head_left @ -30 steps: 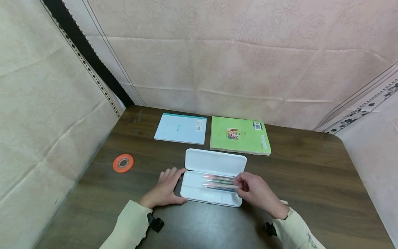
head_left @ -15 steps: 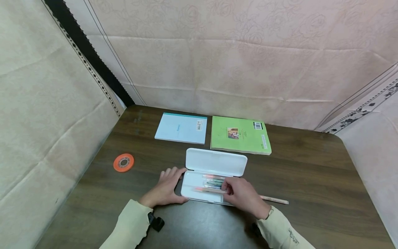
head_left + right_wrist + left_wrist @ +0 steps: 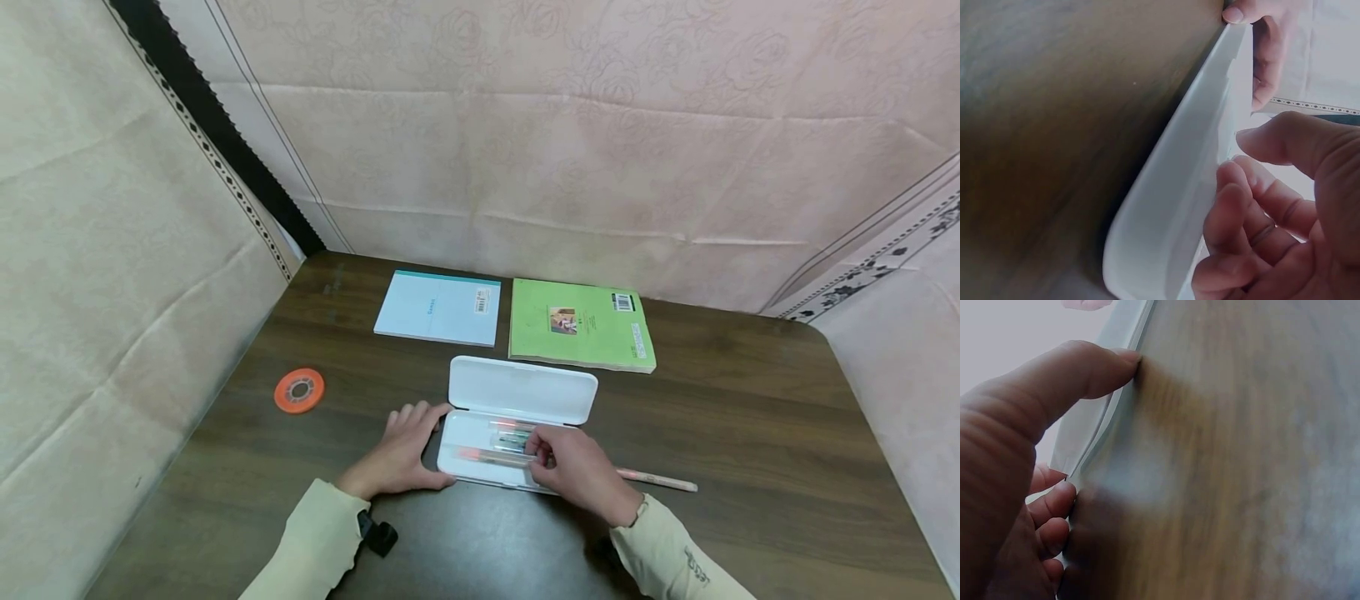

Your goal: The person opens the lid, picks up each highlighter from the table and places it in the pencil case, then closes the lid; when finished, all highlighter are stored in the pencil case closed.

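A white pencil case point(image 3: 457, 437) lies on the table with its lid point(image 3: 522, 390) raised. My left hand point(image 3: 401, 450) grips its left end, thumb at the front edge point(image 3: 1100, 369) and fingers round the far side. Over the right part of the tray, my right hand point(image 3: 581, 467) pinches a slim clear pen with a pink end point(image 3: 491, 456), which points left just over the tray. Its fingers curl beside the case wall in the right wrist view point(image 3: 1154, 206). Several pens point(image 3: 512, 435) lie behind it, partly hidden by the hand.
Another pale pink pen point(image 3: 660, 480) lies on the table to the right, partly behind the right hand. A light blue booklet point(image 3: 437, 308) and a green book point(image 3: 581, 325) lie behind the case. An orange ring-shaped roll point(image 3: 299, 391) is at the left.
My right hand has moved left over the tray and slightly down, carrying the pink-ended pen with it. The pen on the table has come into fuller view. The left hand has stayed put.
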Available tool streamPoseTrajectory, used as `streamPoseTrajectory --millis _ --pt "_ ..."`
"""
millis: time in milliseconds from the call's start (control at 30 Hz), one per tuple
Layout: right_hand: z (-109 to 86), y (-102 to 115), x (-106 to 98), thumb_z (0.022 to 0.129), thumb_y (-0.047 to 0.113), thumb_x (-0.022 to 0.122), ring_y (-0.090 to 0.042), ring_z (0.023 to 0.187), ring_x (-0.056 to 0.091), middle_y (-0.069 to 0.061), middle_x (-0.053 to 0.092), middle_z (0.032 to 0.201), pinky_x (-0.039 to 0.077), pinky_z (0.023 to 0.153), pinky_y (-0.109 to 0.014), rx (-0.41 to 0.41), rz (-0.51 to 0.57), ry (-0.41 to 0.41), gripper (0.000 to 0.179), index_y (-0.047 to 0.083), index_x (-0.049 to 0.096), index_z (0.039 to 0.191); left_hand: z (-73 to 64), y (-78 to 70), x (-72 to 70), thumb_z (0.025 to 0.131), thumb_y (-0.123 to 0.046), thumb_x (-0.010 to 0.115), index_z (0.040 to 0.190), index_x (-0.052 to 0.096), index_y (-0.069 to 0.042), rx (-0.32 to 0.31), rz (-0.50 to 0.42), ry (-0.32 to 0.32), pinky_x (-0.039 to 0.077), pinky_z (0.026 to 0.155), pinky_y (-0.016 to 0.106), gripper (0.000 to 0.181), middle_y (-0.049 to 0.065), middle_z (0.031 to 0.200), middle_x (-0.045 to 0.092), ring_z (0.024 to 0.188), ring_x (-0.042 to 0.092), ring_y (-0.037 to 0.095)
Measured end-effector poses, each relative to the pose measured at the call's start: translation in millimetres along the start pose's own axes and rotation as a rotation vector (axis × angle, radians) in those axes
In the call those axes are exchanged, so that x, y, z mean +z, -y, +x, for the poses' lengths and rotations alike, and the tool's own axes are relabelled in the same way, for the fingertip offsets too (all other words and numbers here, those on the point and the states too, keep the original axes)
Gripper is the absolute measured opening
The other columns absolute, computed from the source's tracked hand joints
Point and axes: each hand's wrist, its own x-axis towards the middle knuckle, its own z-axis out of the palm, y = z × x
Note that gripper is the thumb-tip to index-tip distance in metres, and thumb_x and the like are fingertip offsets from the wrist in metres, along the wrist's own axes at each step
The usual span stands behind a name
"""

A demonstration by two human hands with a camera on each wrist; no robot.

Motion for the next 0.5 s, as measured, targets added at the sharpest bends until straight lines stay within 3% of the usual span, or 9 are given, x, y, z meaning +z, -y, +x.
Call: streamPoseTrajectory --millis 267,500 --pt "-1.6 -1 -2 0.081 0.009 0.069 -0.001 0.063 0.046 0.011 0.053 0.071 0.039 0.061 -0.02 -0.012 0.064 0.001 0.011 0.017 0.062 0.085 -0.3 -0.6 -1.1 0.071 -0.046 0.084 0.147 0.038 -0.011 -0.012 -0.017 0.011 0.025 0.083 0.037 0.095 0.003 0.115 0.049 0.097 0.035 0.017" --pt "-5.3 -3 -16 0.085 0.009 0.069 -0.003 0.065 0.049 0.011 0.055 0.074 0.042 0.062 -0.02 -0.024 0.128 -0.01 0.009 0.016 0.064 0.088 -0.2 -1.3 -1.4 0.071 -0.046 0.084 0.147 0.038 -0.01 -0.012 -0.012 0.009 0.025 0.083 0.037 0.095 0.003 0.114 0.049 0.097 0.035 0.017"
